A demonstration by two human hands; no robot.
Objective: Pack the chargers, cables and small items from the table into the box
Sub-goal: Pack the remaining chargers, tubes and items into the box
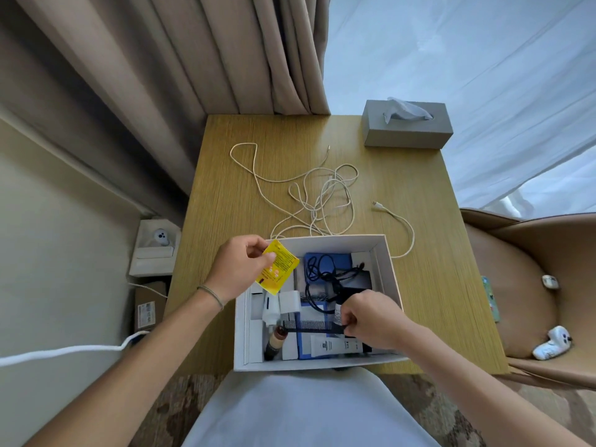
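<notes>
Your left hand (240, 266) pinches a yellow sachet (278, 267) over the box's (388, 272) far-left corner, not yet set down. Your right hand (371, 319) is down inside the box, fingers closed on the end of a black comb (309, 329); a dark cable also passes under that hand, can't tell if it's gripped too.

The box sits at the near counter (419, 195) edge, already crowded: black cable (325, 275), white charger (289, 301), white tube (335, 345), brown bottle (274, 345). The white cables (322, 195) lie tangled on the counter just beyond the box, one end trailing past its right wall.

Risks, as a guess: the box overhangs the near edge toward your lap, so pressing down at the front could tip it. Dragging the comb could snag the black cable and pull things out. Lifting the white tangle by one strand may whip its plugs about or catch the box rim.

Room: the counter is open left and right of the tangle; a tissue box (406, 129) sits at the far-right corner, well apart. Inside the box free space is tight, mostly along the left wall.
</notes>
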